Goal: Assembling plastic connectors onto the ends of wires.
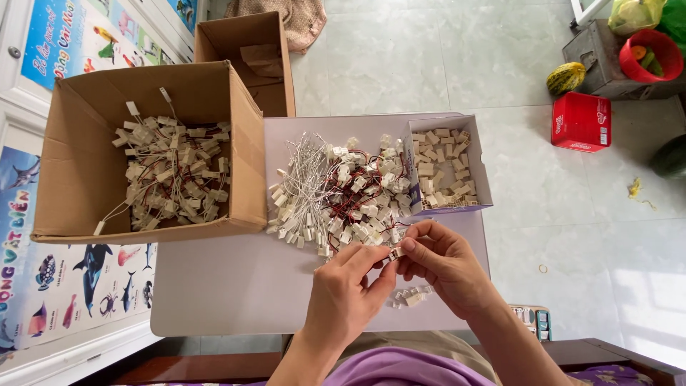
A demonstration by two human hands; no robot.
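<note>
My left hand (349, 289) and my right hand (443, 264) meet over the front of a small grey table (229, 286). Together their fingertips pinch a small white plastic connector (395, 253) with thin wires. Just beyond the hands lies a heap of wired white connectors (336, 193) with red and white leads. A few loose white connector housings (411, 297) rest on the table under my hands. A small open box (486, 182) of white housings stands to the right of the heap.
A large cardboard box (78, 171) with finished wired connectors sits at the left, a smaller brown box (246, 36) behind it. On the tiled floor to the right are a red box (580, 121), a red bowl (650, 53) and a yellow-green fruit (566, 77).
</note>
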